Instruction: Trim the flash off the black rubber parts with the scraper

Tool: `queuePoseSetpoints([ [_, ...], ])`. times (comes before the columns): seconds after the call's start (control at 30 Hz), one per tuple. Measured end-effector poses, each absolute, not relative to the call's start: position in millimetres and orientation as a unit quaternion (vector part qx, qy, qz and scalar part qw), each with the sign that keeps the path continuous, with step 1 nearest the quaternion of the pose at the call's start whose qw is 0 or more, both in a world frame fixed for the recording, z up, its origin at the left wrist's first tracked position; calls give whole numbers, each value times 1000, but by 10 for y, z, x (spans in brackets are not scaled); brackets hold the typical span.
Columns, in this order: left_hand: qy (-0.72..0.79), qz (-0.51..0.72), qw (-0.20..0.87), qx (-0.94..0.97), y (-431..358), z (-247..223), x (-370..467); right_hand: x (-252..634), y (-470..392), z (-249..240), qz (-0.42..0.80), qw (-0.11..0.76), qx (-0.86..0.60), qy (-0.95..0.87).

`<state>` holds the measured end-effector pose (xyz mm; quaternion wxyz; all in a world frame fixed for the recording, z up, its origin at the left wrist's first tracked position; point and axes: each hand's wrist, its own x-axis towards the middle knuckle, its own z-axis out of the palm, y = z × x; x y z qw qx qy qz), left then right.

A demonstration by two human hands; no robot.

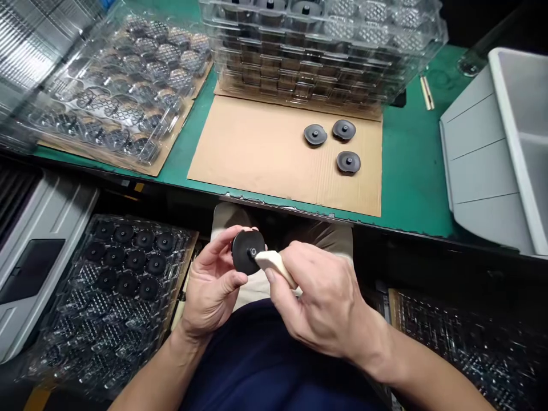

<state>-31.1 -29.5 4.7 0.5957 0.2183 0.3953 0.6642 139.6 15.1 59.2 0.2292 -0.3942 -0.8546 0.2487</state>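
My left hand (216, 285) grips a round black plastic part (244, 260) by its rim, its face with the small central post turned toward my right. In my right hand (319, 294) is a pale cream, block-like tool (274, 264), pinched between thumb and fingers. Its tip meets or nearly meets the central post; I cannot tell if they touch. Both hands are above my lap, in front of the bench edge. On the cardboard sheet (257, 142) lie three similar black parts, one of them the nearest disc (348, 162).
A tall stack of clear plastic trays (308, 68) stands behind the cardboard. More clear trays (141, 85) sit at left on the green bench (411, 160). A grey bin (483, 137) is at right. Lower left, a tray (128, 308) holds several black discs; other trays (462, 342) lie lower right.
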Motion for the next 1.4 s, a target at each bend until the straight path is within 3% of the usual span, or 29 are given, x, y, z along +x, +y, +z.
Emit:
queuePoseSetpoints([
  [0.23, 381, 597, 693, 135, -393, 4, -399, 1486, 266, 595, 173, 176, -370, -896],
  [0.43, 338, 504, 793, 48, -463, -109, -365, 1471, 432, 648, 122, 112, -212, -963],
  [0.53, 349, 560, 750, 47, -439, -124, -354, 1466, 406, 647, 130, 129, -273, -945],
  [0.73, 413, 631, 631, 180, -376, -28, -296, 1377, 199, 645, 306, 193, -353, -863],
  [0.9, 426, 664, 574, 218, -365, 73, -295, 1386, 182, 631, 288, 219, -349, -864],
  [1.03, 411, 660, 586, 226, -371, 62, -351, 1471, 206, 600, 256, 215, -392, -857],
  [1.17, 404, 655, 605, 203, -406, 28, -389, 1505, 210, 623, 308, 204, -343, -864],
  [1.3, 391, 626, 646, 195, -453, 12, -438, 1535, 239, 643, 256, 193, -384, -866],
  [1.4, 388, 615, 662, 183, -486, 2, -469, 1557, 252, 662, 296, 168, -334, -879],
])
